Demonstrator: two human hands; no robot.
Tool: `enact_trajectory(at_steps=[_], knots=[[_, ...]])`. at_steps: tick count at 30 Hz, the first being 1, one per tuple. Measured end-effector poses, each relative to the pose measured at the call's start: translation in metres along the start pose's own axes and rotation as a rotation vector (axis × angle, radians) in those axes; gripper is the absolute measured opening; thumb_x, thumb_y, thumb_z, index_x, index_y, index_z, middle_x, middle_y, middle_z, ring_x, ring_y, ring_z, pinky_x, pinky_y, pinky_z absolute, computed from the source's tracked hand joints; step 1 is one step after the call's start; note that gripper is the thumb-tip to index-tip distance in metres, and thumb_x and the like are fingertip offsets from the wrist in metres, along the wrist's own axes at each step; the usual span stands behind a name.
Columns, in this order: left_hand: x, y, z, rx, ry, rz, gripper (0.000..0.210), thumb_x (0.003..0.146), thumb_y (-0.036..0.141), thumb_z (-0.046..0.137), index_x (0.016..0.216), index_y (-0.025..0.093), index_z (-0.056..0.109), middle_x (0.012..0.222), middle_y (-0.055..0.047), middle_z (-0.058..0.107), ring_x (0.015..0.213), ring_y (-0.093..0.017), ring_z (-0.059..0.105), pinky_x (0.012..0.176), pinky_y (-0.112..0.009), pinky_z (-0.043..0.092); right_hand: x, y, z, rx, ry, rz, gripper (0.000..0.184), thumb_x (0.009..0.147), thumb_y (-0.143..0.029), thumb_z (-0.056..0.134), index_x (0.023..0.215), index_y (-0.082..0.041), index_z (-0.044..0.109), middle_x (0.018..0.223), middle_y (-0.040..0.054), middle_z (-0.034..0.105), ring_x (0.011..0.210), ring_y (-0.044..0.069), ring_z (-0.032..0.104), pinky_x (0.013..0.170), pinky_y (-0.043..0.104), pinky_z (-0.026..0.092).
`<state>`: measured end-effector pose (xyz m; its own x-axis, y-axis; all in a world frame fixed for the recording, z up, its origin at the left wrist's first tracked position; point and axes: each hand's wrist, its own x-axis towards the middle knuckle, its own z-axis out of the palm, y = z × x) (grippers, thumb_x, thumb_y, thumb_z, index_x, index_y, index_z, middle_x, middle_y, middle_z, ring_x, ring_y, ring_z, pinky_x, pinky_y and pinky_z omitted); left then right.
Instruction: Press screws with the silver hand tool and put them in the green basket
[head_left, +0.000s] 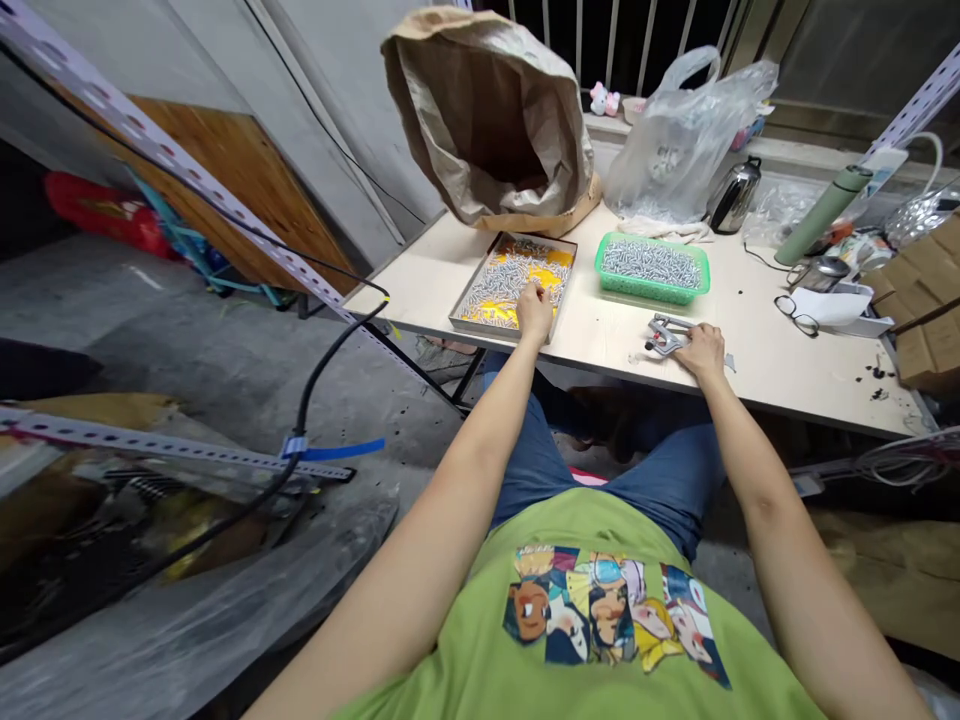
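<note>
Pinching narrow, the left hand (535, 315) sits over the right side of the shallow tray (487, 329), by the front edge of the worktop (600, 338); whether that grip holds anything, I can't tell. Small silvery metal pieces (506, 276) scatter over yellow. Right hand (705, 352): wrapped on a metal tool (663, 341), same edge. A gap separates tray from green tub (652, 291); behind the tray, a paper bag (441, 135) gapes.

Workshop, tray (487, 331) of metal parts (506, 283), hand tool (664, 340), concrete floor (240, 365)

left hand (535, 314) — fingers (533, 291) bunched; right hand (703, 352) — curled; both arms (463, 470) outstretched
</note>
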<state>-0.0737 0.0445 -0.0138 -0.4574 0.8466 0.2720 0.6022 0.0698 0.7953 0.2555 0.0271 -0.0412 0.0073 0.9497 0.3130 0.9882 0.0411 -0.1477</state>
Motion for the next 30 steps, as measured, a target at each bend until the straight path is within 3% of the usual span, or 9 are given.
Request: enact_trajectory(at_steps=[12, 23, 30], knots=[[-0.003, 0.008, -0.003, 0.096, -0.059, -0.012, 0.008, 0.089, 0.02, 0.049, 0.083, 0.019, 0.054, 0.094, -0.011, 0.065, 0.094, -0.023, 0.06, 0.085, -0.034, 0.042, -0.002, -0.005, -0.009, -0.027, -0.016, 0.006, 0.068, 0.071, -0.073, 0.053, 0.096, -0.011, 0.068, 0.106, 0.0191, 0.062, 0.1, 0.032, 0.051, 0.087, 0.042, 0.04], [-0.007, 0.01, -0.004, 0.026, -0.035, 0.004, 0.011, 0.087, 0.019, 0.05, 0.077, 0.021, 0.05, 0.088, -0.009, 0.064, 0.093, -0.023, 0.06, 0.086, -0.035, 0.041, -0.002, -0.006, -0.008, -0.001, -0.015, 0.007, 0.066, 0.071, -0.072, 0.053, 0.096, -0.013, 0.067, 0.106, 0.0187, 0.062, 0.1, 0.032, 0.05, 0.087, 0.044, 0.04], [-0.009, 0.014, -0.008, 0.05, -0.057, -0.004, 0.01, 0.088, 0.018, 0.049, 0.078, 0.02, 0.051, 0.094, -0.012, 0.065, 0.094, -0.023, 0.06, 0.086, -0.035, 0.041, -0.003, -0.007, -0.011, 0.002, -0.018, -0.006, 0.065, 0.072, -0.072, 0.052, 0.095, -0.013, 0.068, 0.105, 0.0185, 0.062, 0.1, 0.032, 0.049, 0.086, 0.044, 0.039]])
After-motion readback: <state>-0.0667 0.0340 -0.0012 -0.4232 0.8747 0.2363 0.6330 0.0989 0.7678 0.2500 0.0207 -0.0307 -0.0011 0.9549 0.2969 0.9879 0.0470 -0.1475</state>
